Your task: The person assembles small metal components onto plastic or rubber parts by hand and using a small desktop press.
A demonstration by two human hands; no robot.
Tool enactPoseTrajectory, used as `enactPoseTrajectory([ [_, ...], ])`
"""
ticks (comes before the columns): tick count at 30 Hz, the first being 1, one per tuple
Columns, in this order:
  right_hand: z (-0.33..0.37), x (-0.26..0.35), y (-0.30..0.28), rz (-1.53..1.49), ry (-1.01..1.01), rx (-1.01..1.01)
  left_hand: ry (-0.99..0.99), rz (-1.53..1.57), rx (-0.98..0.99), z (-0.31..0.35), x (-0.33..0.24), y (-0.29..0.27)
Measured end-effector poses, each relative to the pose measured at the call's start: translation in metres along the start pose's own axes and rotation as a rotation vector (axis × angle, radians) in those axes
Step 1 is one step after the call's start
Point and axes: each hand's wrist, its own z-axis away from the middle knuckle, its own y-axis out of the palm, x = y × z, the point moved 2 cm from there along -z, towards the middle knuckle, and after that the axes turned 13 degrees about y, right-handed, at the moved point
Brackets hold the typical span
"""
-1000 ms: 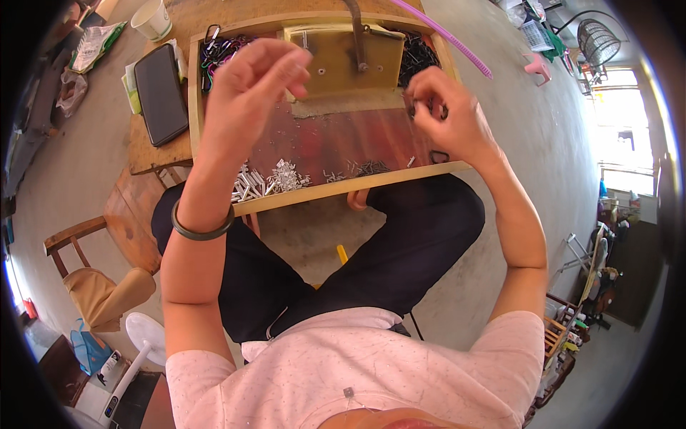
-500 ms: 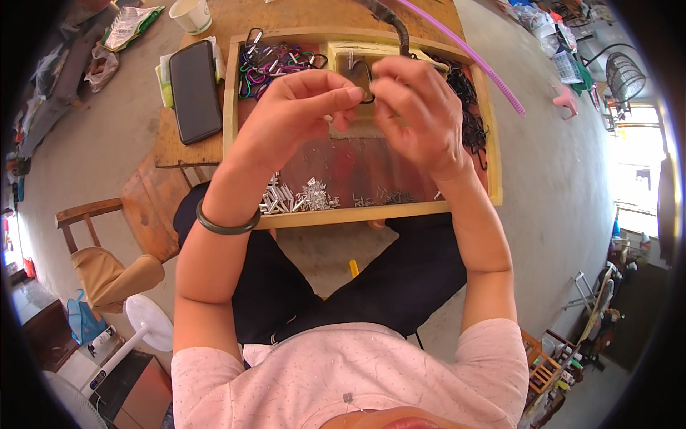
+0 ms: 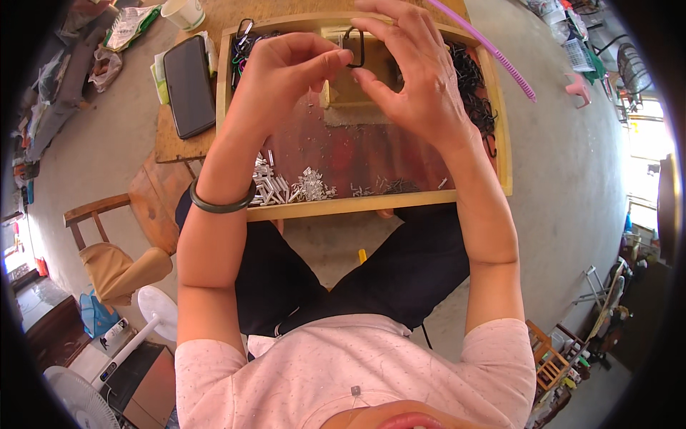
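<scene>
Between finger and thumb, my left hand pinches a black carabiner by its left side, above the far part of the wooden tray. A silvery pin-like piece shows along that side. My right hand is open just to the right of it, fingers spread and thumb apart, the tips close to the carabiner; contact cannot be made out. Black hooks lie along the tray's right side. Coloured carabiners at the far left are partly hidden behind my left hand.
Silver pins, small silver pieces and dark pins lie along the tray's near edge. A phone and a paper cup rest on the table to the left. A purple ribbed tube crosses the tray's far right corner.
Both hands have moved a little farther away. My right hand has opened, its fingers spreading off the carabiner, while my left hand keeps its pinch. The dark cord-like strip at the top has left view.
</scene>
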Motion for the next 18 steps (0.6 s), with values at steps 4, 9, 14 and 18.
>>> enactPoseTrajectory([
  [4,-0.002,-0.004,-0.002,0.102,0.129,0.193,0.031,0.019,-0.021,-0.004,0.001,0.000],
  [9,0.007,-0.020,0.013,0.141,0.090,0.111,0.020,-0.189,-0.143,-0.016,0.013,-0.008],
  [14,0.006,-0.019,0.020,0.168,0.180,0.132,0.057,-0.168,-0.161,-0.016,0.040,0.002],
  [18,0.007,-0.019,0.024,0.175,0.202,0.138,0.085,-0.201,-0.170,-0.018,0.047,0.003],
])
